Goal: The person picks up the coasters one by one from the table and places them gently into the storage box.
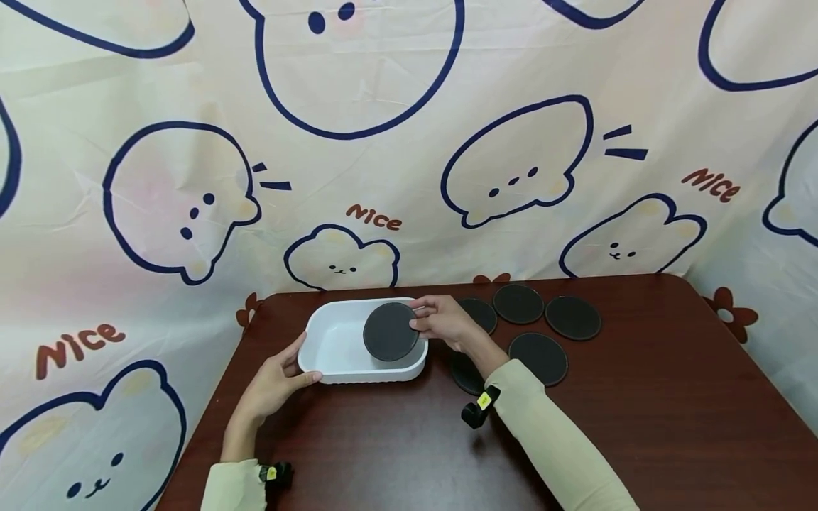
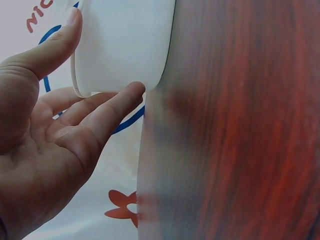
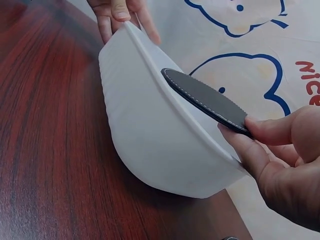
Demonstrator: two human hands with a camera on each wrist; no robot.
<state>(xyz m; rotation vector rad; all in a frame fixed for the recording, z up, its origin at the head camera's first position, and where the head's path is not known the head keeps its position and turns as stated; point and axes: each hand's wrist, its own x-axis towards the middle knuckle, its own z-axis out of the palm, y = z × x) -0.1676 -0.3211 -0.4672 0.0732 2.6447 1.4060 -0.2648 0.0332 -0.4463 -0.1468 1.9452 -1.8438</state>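
Note:
A white oblong plastic tub [image 1: 332, 348] stands on the table. My left hand [image 1: 275, 387] holds its left end, the thumb at the rim and the fingers against the outer wall, as the left wrist view also shows. My right hand [image 1: 450, 323] pinches a round black coaster [image 1: 388, 332] by its edge, between thumb and fingers. That coaster is tilted over the right part of the tub, and pale stitching runs round its border in the right wrist view [image 3: 205, 100]. Whether anything lies under it in the tub is hidden.
Several more black coasters [image 1: 574, 317] lie on the dark red-brown wooden table [image 1: 658, 397] right of the tub, some partly covered by my right hand and forearm. Behind the table hangs a cream cloth [image 1: 409, 170] printed with cartoon bears.

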